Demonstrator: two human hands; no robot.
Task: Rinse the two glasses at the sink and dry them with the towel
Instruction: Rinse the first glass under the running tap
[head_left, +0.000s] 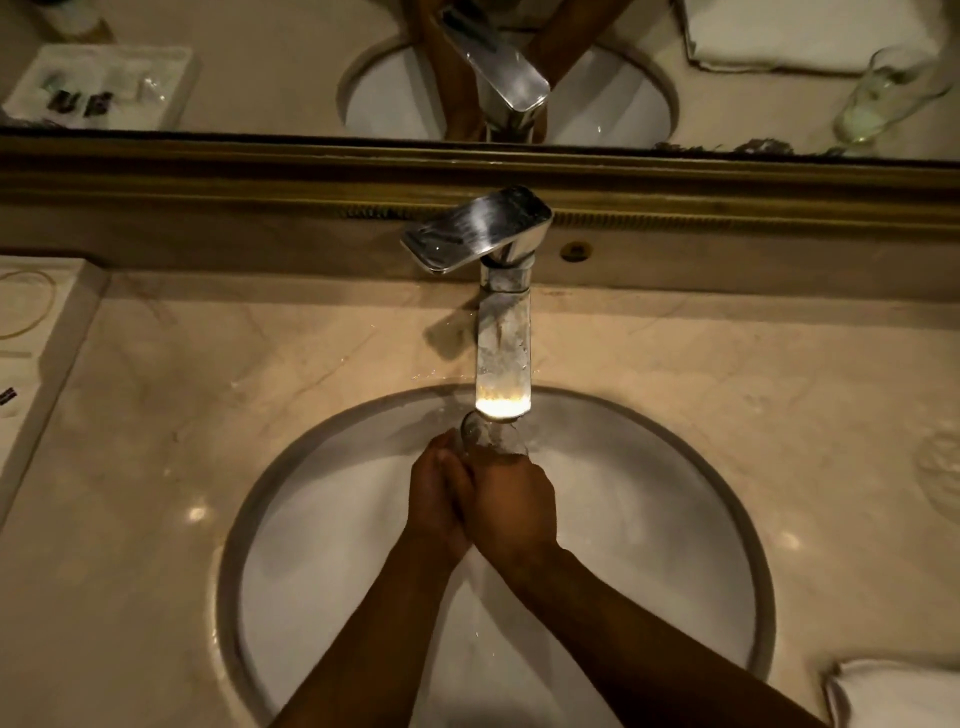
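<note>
Both hands were down in the sink (270, 525), pressed close together under the tap (503, 364). The right hand (511, 506) had its fingers curled round a glass (491, 439), which stuck out just past the fingertips, its far end right beneath the spout. The left hand (434, 499) lay against the right one, its fingers reaching the glass on the near-left side; they looked bent onto it, though the blur made the exact grip hard to read. Whether water was running over the glass I could not tell for sure, though drops shone on the counter (208, 389) around the tap's base.

Well away from the fingers, at the near right corner of the counter, sat a folded white towel (893, 696). The second glass showed only in the mirror (260, 62) above, as a reflection (883, 93) far off to the right beside another folded cloth. On the left, well clear of the hands, stood a white tray (31, 332).
</note>
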